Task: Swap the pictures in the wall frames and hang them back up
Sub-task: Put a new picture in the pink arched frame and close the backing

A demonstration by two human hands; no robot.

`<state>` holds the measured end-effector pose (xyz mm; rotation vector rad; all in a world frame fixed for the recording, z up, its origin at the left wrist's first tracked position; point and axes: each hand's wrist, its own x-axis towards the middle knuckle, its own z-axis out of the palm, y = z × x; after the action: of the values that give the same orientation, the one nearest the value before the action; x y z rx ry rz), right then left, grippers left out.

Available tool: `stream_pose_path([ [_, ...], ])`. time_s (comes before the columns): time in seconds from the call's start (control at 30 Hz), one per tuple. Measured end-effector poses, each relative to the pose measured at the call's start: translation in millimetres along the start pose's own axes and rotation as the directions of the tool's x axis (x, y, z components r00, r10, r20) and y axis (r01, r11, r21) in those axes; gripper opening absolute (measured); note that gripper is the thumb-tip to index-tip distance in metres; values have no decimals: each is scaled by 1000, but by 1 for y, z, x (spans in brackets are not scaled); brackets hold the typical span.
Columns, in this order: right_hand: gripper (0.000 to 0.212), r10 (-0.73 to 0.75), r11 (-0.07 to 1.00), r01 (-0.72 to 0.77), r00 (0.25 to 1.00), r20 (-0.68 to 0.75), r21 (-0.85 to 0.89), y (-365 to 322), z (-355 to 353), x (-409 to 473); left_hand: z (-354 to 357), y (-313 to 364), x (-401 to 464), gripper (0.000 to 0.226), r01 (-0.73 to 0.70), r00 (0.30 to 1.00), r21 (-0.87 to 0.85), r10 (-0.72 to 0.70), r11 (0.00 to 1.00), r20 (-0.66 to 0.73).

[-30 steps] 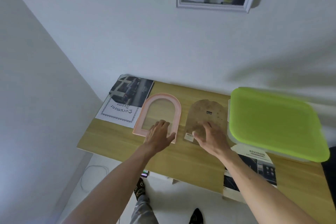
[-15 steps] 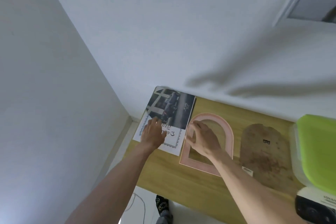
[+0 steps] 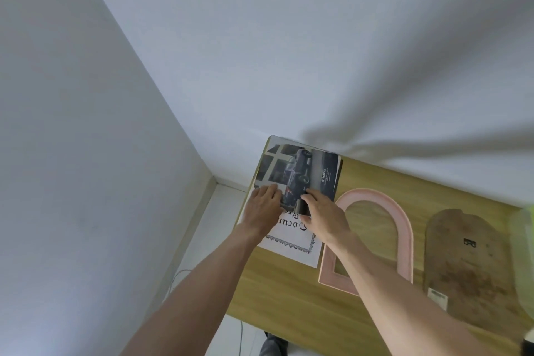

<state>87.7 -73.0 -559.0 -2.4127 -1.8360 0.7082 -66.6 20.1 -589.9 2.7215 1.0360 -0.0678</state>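
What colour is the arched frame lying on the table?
Pale pink, seen in the head view: the arched frame lies flat on the table.
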Motion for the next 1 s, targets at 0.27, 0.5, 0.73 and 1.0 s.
stream_pose_path([
  [0.27,36,-34,999,35,999,-40,3,-1,0,-1,13,-16,0,15,-230,947,152,257,961,-193],
  [0.5,17,-11,986,59,957,-290,156,-9,-17,-1,-25,-11,8,29,-225,868,-37,183,974,-462],
  [0.73,7,-7,928,167,901,-434,332,-19,-61,-13,-89,-28,12,50,-61,865,-318,-110,946,-490],
  [1.0,23,295,694,136,842,-451,707,1,-104,-47,-165,-6,17,38,81,890,-904,-439,419,-124],
])
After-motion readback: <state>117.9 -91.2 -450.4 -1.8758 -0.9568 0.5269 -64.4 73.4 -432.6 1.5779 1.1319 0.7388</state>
